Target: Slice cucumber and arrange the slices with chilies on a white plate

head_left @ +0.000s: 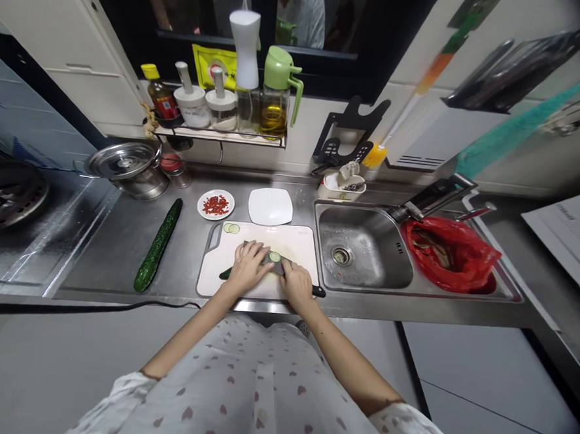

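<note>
On a white cutting board (301, 240), my left hand (248, 267) presses down over a cucumber whose dark green end (225, 274) pokes out on the left. Most of that cucumber is hidden under my palm and fingers. My right hand (297, 286) is closed around a knife, with its black handle end (319, 291) sticking out to the right. The dark knife blade (264, 258) lies beside my left fingertips, and a pale cucumber slice (274, 257) clings to it. A few cut slices (231, 228) lie at the board's upper left corner.
A whole cucumber (158, 248) lies left of the board. Behind stand a plate of chopped red pieces (216, 204), a white dish (270, 206) and a steel pot (128, 168). To the right are the sink (365, 274) and a red bag (455, 253). Bottles line a shelf (216, 134).
</note>
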The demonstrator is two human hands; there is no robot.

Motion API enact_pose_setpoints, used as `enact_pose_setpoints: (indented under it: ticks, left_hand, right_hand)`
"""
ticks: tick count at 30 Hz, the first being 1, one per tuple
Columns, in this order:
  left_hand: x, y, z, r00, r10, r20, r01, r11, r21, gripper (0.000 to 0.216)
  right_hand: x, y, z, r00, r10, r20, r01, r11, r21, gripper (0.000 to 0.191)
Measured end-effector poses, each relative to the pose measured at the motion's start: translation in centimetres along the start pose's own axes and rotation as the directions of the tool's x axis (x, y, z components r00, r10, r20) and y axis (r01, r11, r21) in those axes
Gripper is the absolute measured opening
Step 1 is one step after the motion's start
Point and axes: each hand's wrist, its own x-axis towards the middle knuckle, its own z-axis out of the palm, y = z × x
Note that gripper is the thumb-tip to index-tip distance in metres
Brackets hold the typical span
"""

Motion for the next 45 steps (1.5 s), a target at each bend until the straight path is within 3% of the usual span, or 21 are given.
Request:
enact_pose_setpoints:
  ticks: [5,11,15,17,19,22,26,29,36,42,45]
  left_hand:
    - [2.0,1.0,0.1,0.994,-0.094,0.063,0.095,0.995,-0.012,0.031]
    - [3.4,2.4,-0.5,0.977,-0.172,0.126,0.190,0.970,-0.149,0.022]
    - [4.0,2.7,-0.2,0.969,-0.226,0.099,0.245,0.923,-0.296,0.010]
    - [4.2,2.0,0.2,0.946,-0.319,0.055,0.314,0.865,-0.392,0.009]
    - [4.5,0.6,0.5,0.882,-0.472,0.008,0.419,0.775,-0.474,0.010]
    - [4.8,-2.3,0.8,0.730,-0.679,-0.077,0.539,0.642,-0.546,0.011]
    - [5.1,-6.0,1.2,0.583,-0.798,-0.154,0.635,0.566,-0.526,0.013]
    - [5.2,-7.6,1.5,0.533,-0.828,-0.174,0.701,0.547,-0.457,0.012]
    - [6.2,-9.3,1.7,0.586,-0.790,-0.183,0.733,0.612,-0.296,0.013]
    - [5.1,-9.9,2.0,0.714,-0.665,-0.217,0.649,0.746,-0.152,0.023]
    - [4.8,-9.9,2.3,0.747,-0.628,-0.219,0.623,0.776,-0.100,0.026]
  right_hand:
    - [0.2,0.0,-0.3,0.999,-0.034,-0.026,0.033,0.999,-0.042,0.032]
    - [0.4,0.6,-0.1,0.999,-0.025,-0.036,0.023,0.998,-0.059,0.032]
    - [0.6,1.1,-0.1,1.000,-0.004,-0.023,0.002,0.998,-0.069,0.030]
    - [0.7,1.6,0.0,0.999,0.028,-0.016,-0.029,0.997,-0.068,0.029]
    - [0.7,2.3,0.0,0.998,0.063,-0.008,-0.063,0.996,-0.063,0.029]
    - [0.6,3.3,0.1,0.995,0.104,0.001,-0.104,0.993,-0.049,0.028]
    - [0.4,4.2,0.3,0.993,0.119,-0.007,-0.119,0.993,-0.024,0.029]
    - [0.3,4.4,0.3,0.992,0.123,-0.004,-0.123,0.992,-0.005,0.032]
    - [0.2,4.5,0.2,0.988,0.155,0.020,-0.155,0.988,0.015,0.032]
    - [0.0,4.9,0.2,0.986,0.166,0.028,-0.167,0.985,0.033,0.033]
    - [0.0,5.0,0.2,0.986,0.167,0.031,-0.168,0.985,0.034,0.030]
